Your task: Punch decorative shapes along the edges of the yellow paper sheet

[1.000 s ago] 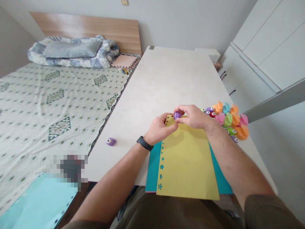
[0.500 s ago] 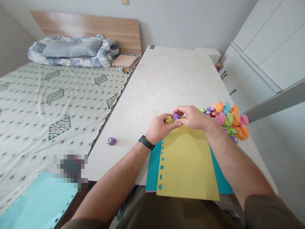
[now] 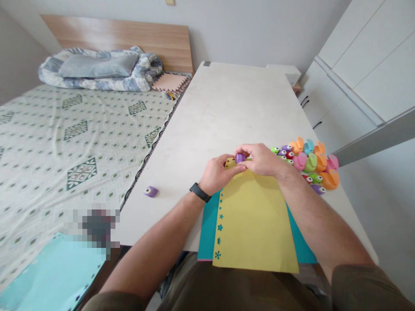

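A small purple craft punch (image 3: 240, 158) sits at the top edge of a sheet of yellow paper (image 3: 256, 220). My right hand (image 3: 261, 160) grips the punch, fingers behind it and thumb in front. From the left, my left hand (image 3: 216, 172) pinches the paper's upper edge, its thumb lying just below the punch and its index fingertip beside it. Star, flower, crown and other shapes are cut down the sheet's left margin, with a few more at the top left corner. Teal paper (image 3: 207, 235) lies beneath the yellow sheet and shows through the holes.
Another purple punch (image 3: 151, 191) stands on the white table (image 3: 233, 99) at the left. Several colourful punches (image 3: 310, 162) are grouped beyond my right forearm. Light blue punched paper (image 3: 53, 272) lies on the bed (image 3: 106, 129), beside a blurred-out patch.
Almost nothing differs. Both hands stay on the punch and paper at the top edge, with only a very slight shift of the sheet and arms.
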### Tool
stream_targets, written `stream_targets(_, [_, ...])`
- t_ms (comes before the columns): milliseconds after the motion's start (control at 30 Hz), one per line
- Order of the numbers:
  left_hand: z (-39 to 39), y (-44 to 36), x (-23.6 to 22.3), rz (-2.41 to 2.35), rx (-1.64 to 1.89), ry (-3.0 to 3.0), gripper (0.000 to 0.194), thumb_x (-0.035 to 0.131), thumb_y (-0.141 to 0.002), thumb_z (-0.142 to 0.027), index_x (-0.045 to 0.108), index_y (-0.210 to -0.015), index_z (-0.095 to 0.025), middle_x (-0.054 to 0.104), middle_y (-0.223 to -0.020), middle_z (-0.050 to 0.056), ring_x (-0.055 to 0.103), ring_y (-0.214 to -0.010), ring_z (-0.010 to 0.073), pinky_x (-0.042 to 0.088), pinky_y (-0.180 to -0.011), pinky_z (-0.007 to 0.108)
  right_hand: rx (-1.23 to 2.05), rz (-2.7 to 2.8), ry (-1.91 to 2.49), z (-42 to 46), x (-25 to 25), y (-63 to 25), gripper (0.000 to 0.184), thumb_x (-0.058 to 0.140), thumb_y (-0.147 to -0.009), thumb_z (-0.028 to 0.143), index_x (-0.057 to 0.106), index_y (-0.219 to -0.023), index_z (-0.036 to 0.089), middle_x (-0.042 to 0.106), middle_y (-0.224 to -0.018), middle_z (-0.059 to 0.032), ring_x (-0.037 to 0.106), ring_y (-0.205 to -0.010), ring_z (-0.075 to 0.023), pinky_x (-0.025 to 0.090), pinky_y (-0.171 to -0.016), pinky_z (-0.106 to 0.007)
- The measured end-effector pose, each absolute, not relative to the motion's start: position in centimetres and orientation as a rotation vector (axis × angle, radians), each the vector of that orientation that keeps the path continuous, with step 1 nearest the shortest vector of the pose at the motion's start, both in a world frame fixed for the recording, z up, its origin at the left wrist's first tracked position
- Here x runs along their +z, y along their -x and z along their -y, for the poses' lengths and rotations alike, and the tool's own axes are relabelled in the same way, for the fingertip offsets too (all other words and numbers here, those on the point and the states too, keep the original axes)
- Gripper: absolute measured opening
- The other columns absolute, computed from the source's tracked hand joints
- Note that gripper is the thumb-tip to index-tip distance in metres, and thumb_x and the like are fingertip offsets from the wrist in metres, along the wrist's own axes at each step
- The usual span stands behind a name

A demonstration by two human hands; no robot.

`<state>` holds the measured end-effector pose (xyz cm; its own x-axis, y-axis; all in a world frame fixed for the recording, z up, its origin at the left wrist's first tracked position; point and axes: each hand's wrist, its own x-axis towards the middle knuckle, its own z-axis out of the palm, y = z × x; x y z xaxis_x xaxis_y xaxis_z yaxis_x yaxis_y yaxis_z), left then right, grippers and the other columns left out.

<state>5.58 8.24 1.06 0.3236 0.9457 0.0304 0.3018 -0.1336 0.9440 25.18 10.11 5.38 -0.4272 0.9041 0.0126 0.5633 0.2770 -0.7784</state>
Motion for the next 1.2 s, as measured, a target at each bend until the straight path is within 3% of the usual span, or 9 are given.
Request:
stream_targets(333, [-8.7, -5.3, 0.5, -1.082, 0.869, -1.608, 0.047, 0.082, -0.079, -0.055, 0.076, -0.099, -0.013, 0.065, -0.076, -0.001, 0.052, -0.066, 0.0112, 0.038, -0.057, 0.023, 0.992, 2.066, 1.331, -10.3, 5.2, -25.0, 0.019, 0.069, -0.076, 0.015, 0.072, -0.095, 0.020, 0.074, -0.085, -0.0012, 0.066, -0.079, -0.0181, 0.050, -0.077, -0.031])
stream_targets(600, [-8.7, -5.2, 0.4, -1.098, 0.849, -1.614, 0.054, 0.082, -0.078, -0.058, 0.077, -0.111, -0.015, 0.073, -0.085, 0.003, 0.059, -0.073, 0.0151, 0.043, -0.061, 0.024, 1.002, 2.077, 1.321, -10.1, 5.3, -25.0, 0.020, 0.069, -0.077, 0.015, 0.072, -0.096, 0.021, 0.075, -0.087, -0.0010, 0.067, -0.080, -0.0183, 0.050, -0.079, -0.031])
stream_targets(1200, [-9.1, -5.1, -0.3, -1.040, 0.877, -1.585, 0.055, 0.081, -0.079, -0.060, 0.078, -0.111, -0.016, 0.069, -0.081, 0.001, 0.056, -0.069, 0.0133, 0.040, -0.058, 0.023, 1.020, 2.034, 1.284, -10.5, 4.2, -25.0, 0.023, 0.068, -0.076, 0.014, 0.071, -0.098, 0.020, 0.073, -0.088, -0.0006, 0.066, -0.082, -0.0177, 0.050, -0.080, -0.030])
